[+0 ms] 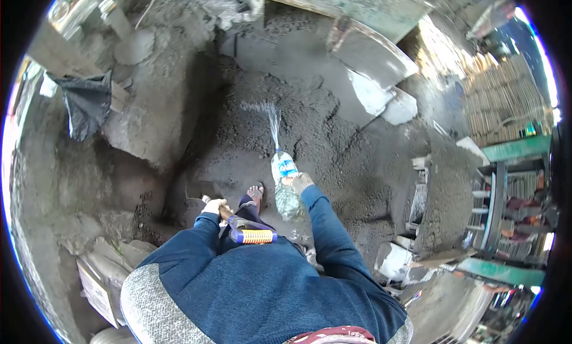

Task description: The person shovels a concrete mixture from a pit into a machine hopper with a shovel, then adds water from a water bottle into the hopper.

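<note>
My right hand is wrapped round a clear plastic water bottle with a blue label. The bottle's neck points away from me, and a spray of water comes from it onto the dark, damp, crumbly soil. My left hand is closed on the wooden shaft of a shovel near its purple D-shaped grip, which has an orange and yellow insert. The shovel's lower end is hard to make out. One bare foot stands on the ground between my hands.
A large earthen block rises on the left, with a black plastic sheet behind it. Boards and a panel stand at the far side. To the right are a green-framed rack and stacked slats. Sacks lie at lower left.
</note>
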Motion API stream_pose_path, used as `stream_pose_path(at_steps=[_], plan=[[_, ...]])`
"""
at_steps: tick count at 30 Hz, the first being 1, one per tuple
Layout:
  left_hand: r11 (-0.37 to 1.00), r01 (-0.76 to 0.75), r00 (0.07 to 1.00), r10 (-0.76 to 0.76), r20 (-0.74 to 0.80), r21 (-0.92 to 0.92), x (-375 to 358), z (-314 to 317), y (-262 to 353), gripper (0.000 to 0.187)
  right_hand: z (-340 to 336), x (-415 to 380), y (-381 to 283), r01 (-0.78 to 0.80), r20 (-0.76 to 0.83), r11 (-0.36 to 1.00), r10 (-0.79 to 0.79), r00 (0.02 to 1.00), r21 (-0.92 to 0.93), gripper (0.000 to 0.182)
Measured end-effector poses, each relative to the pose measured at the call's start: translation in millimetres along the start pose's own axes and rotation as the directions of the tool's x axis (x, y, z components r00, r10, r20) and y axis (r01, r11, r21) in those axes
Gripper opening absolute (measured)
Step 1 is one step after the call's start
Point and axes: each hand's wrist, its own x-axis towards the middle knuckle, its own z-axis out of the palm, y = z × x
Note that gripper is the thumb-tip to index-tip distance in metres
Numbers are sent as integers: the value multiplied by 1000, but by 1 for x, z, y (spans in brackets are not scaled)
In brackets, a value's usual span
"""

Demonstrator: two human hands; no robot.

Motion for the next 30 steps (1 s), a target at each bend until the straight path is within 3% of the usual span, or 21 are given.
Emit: stream_pose_path(at_steps=[3,4,7,8,9,10,11,13,15,16,17,19,22,25,26,29,30], plan=[[989,-92,996,94,-5,115,-3,-13,14,20,18,4,-53,-36,-172,999,42,984,36,36],[978,-126,992,128,-6,166,-1,-19,12,20,20,7,-66,-73,-184,997,66,981,-32,38],[957,-169,980,188,-62,238,-14,-29,16,19,18,39,-65,-69,69,975,85,994,-212,36],[969,-141,990,144,-1,204,-5,-38,18,17,27,38,-68,-37,7,979,39,999,-200,32],[948,-168,984,179,-17,271,9,-49,14,16,30,56,-62,56,97,943,-26,995,-327,30],[969,-86,995,93,-21,233,2,-51,14,16,31,82,-42,151,192,886,-72,979,-438,28],[981,-7,1000,11,-20,196,-3,-52,18,17,37,83,-50,101,184,915,-30,982,-389,26],[981,-12,999,2,51,192,22,-73,12,20,53,84,-76,36,164,952,15,986,-304,23],[991,91,995,-88,41,-94,18,-73,7,17,62,91,-88,-13,128,974,43,991,-225,24],[976,96,995,-95,15,-197,13,-70,3,17,64,112,-76,114,113,931,-79,990,-347,24],[950,91,995,-98,-7,-298,6,-62,5,16,67,112,-85,114,107,939,-84,991,-323,23],[957,72,995,-86,-39,-281,-46,-34,22,13,72,110,-106,118,93,954,-96,991,-276,23],[940,105,994,-109,5,-325,-56,-35,29,12,74,126,-102,106,130,991,-95,987,-77,23],[917,110,994,-107,28,-383,-45,-37,31,10,70,110,-131,38,137,994,-23,990,-106,26],[914,108,994,-110,18,-390,-46,-38,32,10,71,69,-172,15,96,982,3,995,-188,31],[941,125,992,-113,58,-315,-39,-37,40,12,63,105,-117,-40,-55,965,26,998,-261,37],[953,134,990,-116,82,-270,-30,-42,42,13,55,116,-88,-21,-46,910,2,999,-415,39]])
